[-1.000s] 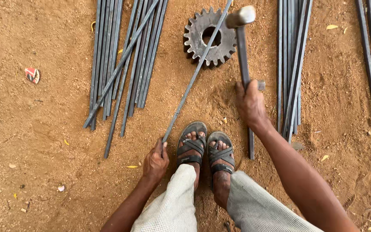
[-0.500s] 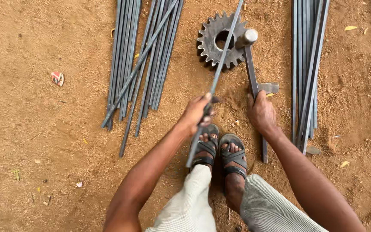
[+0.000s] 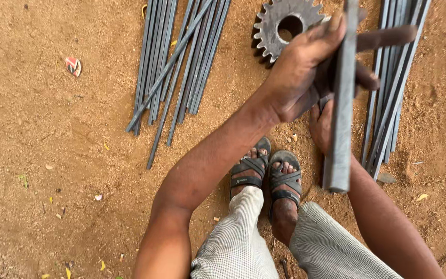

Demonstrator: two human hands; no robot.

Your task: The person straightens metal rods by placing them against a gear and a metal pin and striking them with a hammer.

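Lifted now, the steel bar (image 3: 340, 113) rises toward me, my left hand (image 3: 305, 72) wrapped tight round it. My right hand (image 3: 323, 124) sits behind; its fingers I cannot make out.

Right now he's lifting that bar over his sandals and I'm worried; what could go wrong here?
1. The left hand grips the steel bar raised right above the feet in open sandals; if it slipped, it would likely hit bare toes.
2. The right hand sits just beneath the bar and could get pinched.
3. The gear and loose rods lie close on the dirt, a possible trip hazard.
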